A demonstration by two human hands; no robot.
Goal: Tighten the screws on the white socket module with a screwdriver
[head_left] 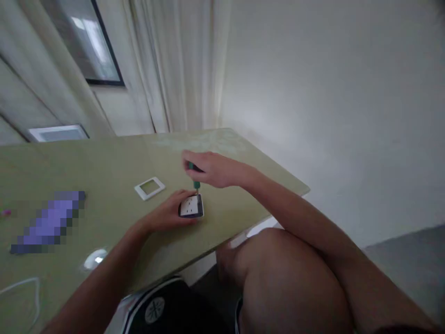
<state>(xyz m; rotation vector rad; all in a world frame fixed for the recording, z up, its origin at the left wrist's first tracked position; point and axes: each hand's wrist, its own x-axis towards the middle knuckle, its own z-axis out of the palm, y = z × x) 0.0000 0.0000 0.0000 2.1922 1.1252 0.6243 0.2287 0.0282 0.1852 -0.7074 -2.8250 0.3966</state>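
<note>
A wall socket (189, 206) with a white slotted face and dark edges lies on the table. My left hand (174, 211) grips it from the left, thumb along the far side and fingers along the near side. Above it, my right hand (208, 169) is closed around the green handle of a screwdriver (196, 184). The screwdriver stands nearly upright, its metal shaft reaching down to the right end of the socket. Whether the tip sits in a screw is too small to tell. Left of the socket lies a white square frame (142, 192), apart from both hands.
The greenish table (114, 171) has its right corner near the white wall. A pixelated purple object (52, 222) and a small pink item (6, 212) lie at left. A white cable (36, 297) is at lower left. Curtains (187, 65) hang behind; my legs are below the near edge.
</note>
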